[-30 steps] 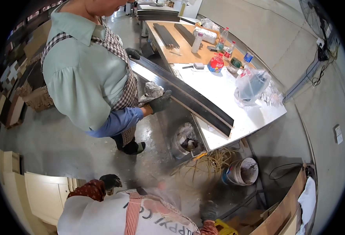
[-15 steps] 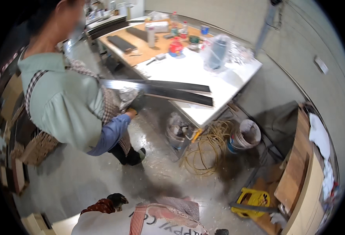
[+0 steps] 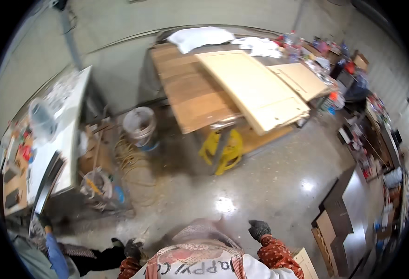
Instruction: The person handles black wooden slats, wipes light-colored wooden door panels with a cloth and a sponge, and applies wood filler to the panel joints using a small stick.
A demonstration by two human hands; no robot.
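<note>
My left hand (image 3: 133,249), in a dark glove, hangs low in front of my body, close to a co-worker's dark leg. Its fingers are blurred, so their grip cannot be made out. My right hand (image 3: 259,229), in a dark grey glove below a rust-red patterned sleeve (image 3: 277,253), is held out over the floor. Its fingers are loosely bent and apart, with nothing visible in them. Neither hand touches the work table (image 3: 186,102), on which cream panels (image 3: 255,90) lie. At the far left a co-worker's gloved hand (image 3: 43,221) grips long dark strips (image 3: 46,181).
A white-topped bench (image 3: 67,160) stands left, with a bucket (image 3: 139,124) and coiled yellow hose (image 3: 129,156) beside it. A yellow plastic stool (image 3: 222,151) sits under the work table's near end. Dark panels (image 3: 341,214) are stacked at the right; a cream panel (image 3: 305,262) is near my right elbow.
My view has swung right, bringing the table of cream panels to the middle and pushing the co-worker to the left edge. My right hand has come further into sight.
</note>
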